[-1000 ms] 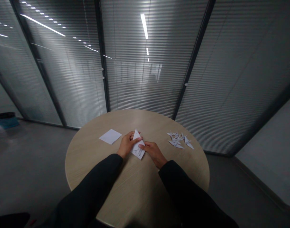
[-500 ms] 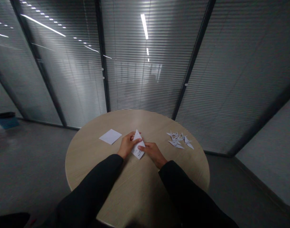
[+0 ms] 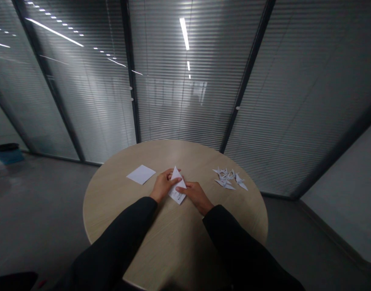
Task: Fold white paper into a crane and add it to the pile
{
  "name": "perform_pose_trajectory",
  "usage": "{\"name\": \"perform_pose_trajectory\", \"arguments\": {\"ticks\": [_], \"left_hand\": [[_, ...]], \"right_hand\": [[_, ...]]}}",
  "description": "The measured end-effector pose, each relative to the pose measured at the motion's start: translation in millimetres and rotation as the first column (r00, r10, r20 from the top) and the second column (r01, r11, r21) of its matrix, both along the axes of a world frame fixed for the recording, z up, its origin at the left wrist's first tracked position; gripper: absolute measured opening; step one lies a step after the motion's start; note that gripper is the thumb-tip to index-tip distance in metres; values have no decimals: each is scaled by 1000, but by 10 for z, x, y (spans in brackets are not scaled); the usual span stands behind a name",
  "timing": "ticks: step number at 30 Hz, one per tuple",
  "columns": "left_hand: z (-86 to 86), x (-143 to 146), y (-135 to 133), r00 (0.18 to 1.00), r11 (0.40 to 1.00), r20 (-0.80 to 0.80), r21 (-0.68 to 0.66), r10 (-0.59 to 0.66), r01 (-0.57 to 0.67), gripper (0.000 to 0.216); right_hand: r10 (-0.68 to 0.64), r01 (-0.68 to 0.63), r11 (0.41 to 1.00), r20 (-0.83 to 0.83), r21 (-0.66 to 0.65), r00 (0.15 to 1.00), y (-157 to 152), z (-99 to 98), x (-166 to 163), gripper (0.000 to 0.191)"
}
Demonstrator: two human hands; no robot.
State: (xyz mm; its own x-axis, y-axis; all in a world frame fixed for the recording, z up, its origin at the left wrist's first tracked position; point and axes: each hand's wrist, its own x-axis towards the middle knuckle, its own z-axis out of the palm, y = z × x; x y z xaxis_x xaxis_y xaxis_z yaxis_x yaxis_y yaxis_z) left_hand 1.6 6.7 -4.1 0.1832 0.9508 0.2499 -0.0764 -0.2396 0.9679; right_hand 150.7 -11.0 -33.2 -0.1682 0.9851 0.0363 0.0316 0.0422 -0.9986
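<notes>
Head view: left fingers (image 3: 174, 181), partly hidden, and right fingers (image 3: 182, 190) pinch folded paper (image 3: 174, 193), its print (image 3: 179, 197) illegible

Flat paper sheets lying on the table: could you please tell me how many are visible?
1: the flat sheet lies left of the folded paper; others stacked beneath it could be hidden.

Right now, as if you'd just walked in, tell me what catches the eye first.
The white folded paper stands out first, held between the left hand and the right hand over the middle of the round table. Next comes the cluster of white folded paper birds toward the table's right edge. A flat white sheet lies on the table left of the hands.
</notes>
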Motion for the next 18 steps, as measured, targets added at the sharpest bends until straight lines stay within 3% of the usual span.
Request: {"name": "perform_pose_trajectory", "arguments": {"ticks": [7,18], "left_hand": [[44,44,-30,981,994,185,-105,60,-41,42],[138,47,-115,965,991,256,-134,63,-30,39]], "right_hand": [[6,-6,1000,12,-18,1000,-51,41,-27,37],[50,-49,999,49,-18,998,-65,63,-1,39]]}}
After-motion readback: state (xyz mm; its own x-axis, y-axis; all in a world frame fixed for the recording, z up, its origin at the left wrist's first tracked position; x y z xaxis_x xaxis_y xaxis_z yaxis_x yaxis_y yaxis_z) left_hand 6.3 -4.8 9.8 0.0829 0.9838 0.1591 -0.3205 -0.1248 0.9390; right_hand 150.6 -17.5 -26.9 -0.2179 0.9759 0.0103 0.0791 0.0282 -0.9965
